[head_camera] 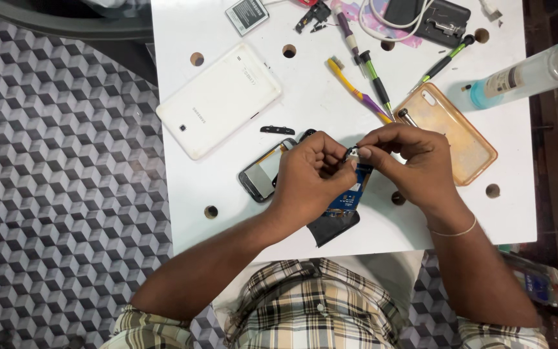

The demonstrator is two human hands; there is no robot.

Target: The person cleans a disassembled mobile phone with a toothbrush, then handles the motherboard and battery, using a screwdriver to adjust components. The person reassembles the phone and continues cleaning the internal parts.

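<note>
We note both hands closed in pinches near the tabletop's [318, 97] front edge, left hand [311, 178] gripping the blue circuit board [350, 197], right hand [414, 161] nipping a small dark part [351, 152] at its top; we advise steady support and gentle, straight handling.

A small phone screen [263, 173] lies on the white desk [330, 97] just left of the hands, glass pale and grey in a dark frame. A clear bottle [527, 76] at the right edge carries a white label [504, 81]. A grey labelled battery [247, 14] lies at the top.
</note>
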